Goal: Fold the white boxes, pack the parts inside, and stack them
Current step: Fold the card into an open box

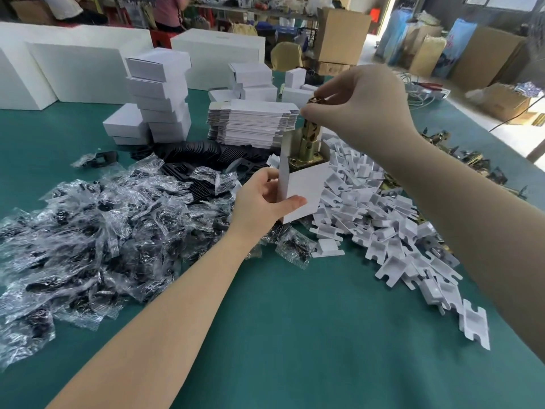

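Observation:
My left hand grips a small white box, held upright with its open end up, above the green table. My right hand pinches the top of a brass latch part, which stands upright with its lower plate at the box's mouth. A leaning stack of folded white boxes stands at the back left. Flat unfolded box blanks lie in a pile behind the held box.
Clear bags of black screws cover the left side of the table. White card inserts are heaped on the right, black plates lie in the middle, and more brass latches at the far right. Large white cartons stand behind.

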Action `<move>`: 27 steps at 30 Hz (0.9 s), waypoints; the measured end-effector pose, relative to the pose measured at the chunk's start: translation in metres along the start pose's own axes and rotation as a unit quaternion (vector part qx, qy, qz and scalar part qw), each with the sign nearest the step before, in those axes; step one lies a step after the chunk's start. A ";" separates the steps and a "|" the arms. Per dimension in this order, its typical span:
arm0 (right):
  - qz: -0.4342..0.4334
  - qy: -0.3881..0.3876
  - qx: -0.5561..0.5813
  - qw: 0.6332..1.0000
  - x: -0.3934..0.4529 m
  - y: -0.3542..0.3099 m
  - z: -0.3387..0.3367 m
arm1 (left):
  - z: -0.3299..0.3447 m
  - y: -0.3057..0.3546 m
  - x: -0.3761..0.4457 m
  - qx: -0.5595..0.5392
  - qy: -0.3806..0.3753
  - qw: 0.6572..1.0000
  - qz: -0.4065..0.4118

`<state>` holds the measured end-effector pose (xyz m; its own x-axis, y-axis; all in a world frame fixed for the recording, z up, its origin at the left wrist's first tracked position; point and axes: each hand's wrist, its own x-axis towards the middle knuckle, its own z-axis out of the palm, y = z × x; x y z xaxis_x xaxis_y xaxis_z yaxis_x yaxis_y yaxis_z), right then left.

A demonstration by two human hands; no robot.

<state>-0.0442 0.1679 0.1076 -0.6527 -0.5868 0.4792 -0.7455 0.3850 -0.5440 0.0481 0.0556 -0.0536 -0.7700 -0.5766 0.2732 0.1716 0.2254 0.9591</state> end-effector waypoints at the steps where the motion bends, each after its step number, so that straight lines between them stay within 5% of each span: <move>1: 0.000 0.003 -0.004 1.000 0.000 0.000 0.000 | 0.000 0.000 0.000 0.001 0.000 1.000 -0.001; 20: 0.022 -0.152 -0.138 0.978 -0.017 0.019 0.035 | 0.000 -0.002 0.002 0.003 0.008 1.000 0.005; 23: 0.010 -0.128 -0.104 0.986 -0.015 0.020 0.031 | 0.000 -0.003 0.002 -0.002 0.004 1.000 0.008; 27: 0.003 -0.004 -0.021 1.000 -0.017 0.035 0.018 | 0.000 -0.005 0.003 0.001 0.001 1.000 0.010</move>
<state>-0.0570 0.1787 0.0685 -0.6567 -0.5892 0.4707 -0.7463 0.4178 -0.5182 0.0444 0.0528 -0.0577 -0.7650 -0.5738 0.2924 0.1858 0.2381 0.9533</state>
